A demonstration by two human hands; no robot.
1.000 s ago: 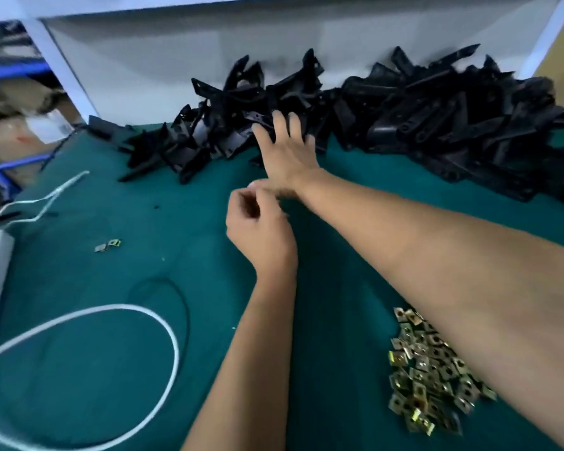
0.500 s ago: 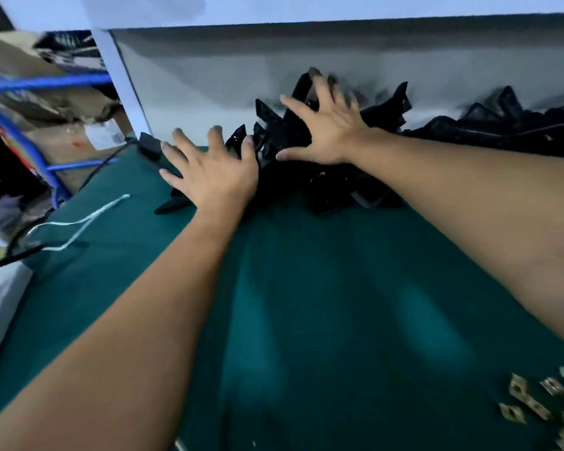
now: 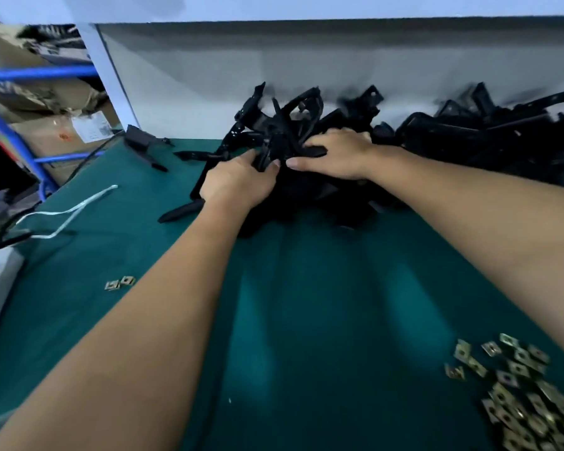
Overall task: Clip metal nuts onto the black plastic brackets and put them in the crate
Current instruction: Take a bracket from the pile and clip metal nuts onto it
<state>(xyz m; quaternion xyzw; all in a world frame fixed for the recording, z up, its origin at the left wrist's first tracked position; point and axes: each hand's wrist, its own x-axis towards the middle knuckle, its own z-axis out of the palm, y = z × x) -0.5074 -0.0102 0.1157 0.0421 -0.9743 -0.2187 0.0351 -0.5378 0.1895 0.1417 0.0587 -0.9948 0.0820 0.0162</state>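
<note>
A bundle of black plastic brackets (image 3: pixel 290 125) rises from the heap at the back of the green table (image 3: pixel 306 304). My left hand (image 3: pixel 238 183) grips the bundle's left side, fingers curled round the black parts. My right hand (image 3: pixel 336 154) grips its right side, thumb pointing left along a bracket. More black brackets (image 3: pixel 485 135) lie heaped to the right along the wall. Several brass-coloured metal nuts (image 3: pixel 528 402) lie in a pile at the lower right. Two loose nuts (image 3: pixel 119 283) sit at the left. No crate is in view.
A white cable (image 3: pixel 75 209) and a black cable run across the table's left edge. A few single brackets (image 3: pixel 147 144) lie at the back left. Cardboard boxes (image 3: pixel 52 131) on a blue rack stand beyond the left edge. A grey wall panel closes the back.
Both hands, open over the bracket heap half a second ago, have closed round a bundle of brackets and drawn it towards me. The view has dropped, bringing the nut pile back in.
</note>
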